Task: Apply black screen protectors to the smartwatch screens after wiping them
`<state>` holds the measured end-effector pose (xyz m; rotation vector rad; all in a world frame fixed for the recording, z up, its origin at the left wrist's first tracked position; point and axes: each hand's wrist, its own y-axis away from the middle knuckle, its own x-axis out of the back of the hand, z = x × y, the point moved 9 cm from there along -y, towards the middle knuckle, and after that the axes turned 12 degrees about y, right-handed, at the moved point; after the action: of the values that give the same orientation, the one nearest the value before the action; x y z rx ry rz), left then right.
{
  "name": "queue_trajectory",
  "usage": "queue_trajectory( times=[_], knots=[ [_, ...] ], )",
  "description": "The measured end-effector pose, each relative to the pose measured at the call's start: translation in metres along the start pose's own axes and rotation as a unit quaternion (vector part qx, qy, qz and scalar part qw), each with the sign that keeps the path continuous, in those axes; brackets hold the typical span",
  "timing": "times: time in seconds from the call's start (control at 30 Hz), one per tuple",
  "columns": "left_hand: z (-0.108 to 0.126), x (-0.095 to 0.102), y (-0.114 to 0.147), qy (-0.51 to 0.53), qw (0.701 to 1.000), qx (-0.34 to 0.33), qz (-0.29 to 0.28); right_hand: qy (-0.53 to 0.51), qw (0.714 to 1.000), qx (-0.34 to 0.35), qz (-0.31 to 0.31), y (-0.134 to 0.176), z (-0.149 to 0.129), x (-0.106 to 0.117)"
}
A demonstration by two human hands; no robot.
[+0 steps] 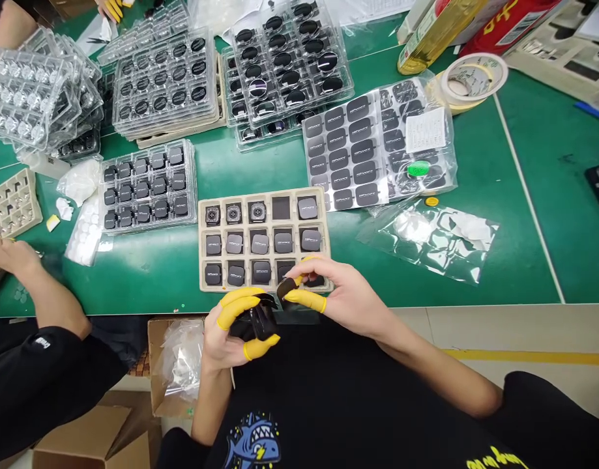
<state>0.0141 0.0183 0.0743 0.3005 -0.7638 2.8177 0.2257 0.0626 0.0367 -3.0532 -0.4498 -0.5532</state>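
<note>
Green table point(475, 273); yellow finger cots point(306, 299); black parts point(260, 320).

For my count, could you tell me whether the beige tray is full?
Not full: the beige tray has one bare pocket in its top row; the right hand hides part of the bottom row.

Roll of tape point(472, 78), yellow bottle point(433, 32), clear trays point(167, 81) — stacked, cardboard box point(91, 440), empty plastic bag point(433, 238)
</note>
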Motion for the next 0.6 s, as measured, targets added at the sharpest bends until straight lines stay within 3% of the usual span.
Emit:
queue_trajectory(
  times=[0.23, 0.37, 0.6],
  knots=[
    [0.001, -0.002, 0.003, -0.028, 0.999, 0.026, 0.010, -0.049, 0.996, -0.078, 0.009, 0.003, 0.018, -0.004],
    [0.001, -0.006, 0.006, -0.045, 0.998, 0.043, -0.001, -0.038, 0.995, -0.082, 0.031, 0.002, 0.018, -0.001],
    [0.003, -0.007, 0.009, -0.062, 0.997, 0.043, 0.007, -0.082, 0.989, -0.122, -0.005, -0.004, 0.027, -0.010]
  ],
)
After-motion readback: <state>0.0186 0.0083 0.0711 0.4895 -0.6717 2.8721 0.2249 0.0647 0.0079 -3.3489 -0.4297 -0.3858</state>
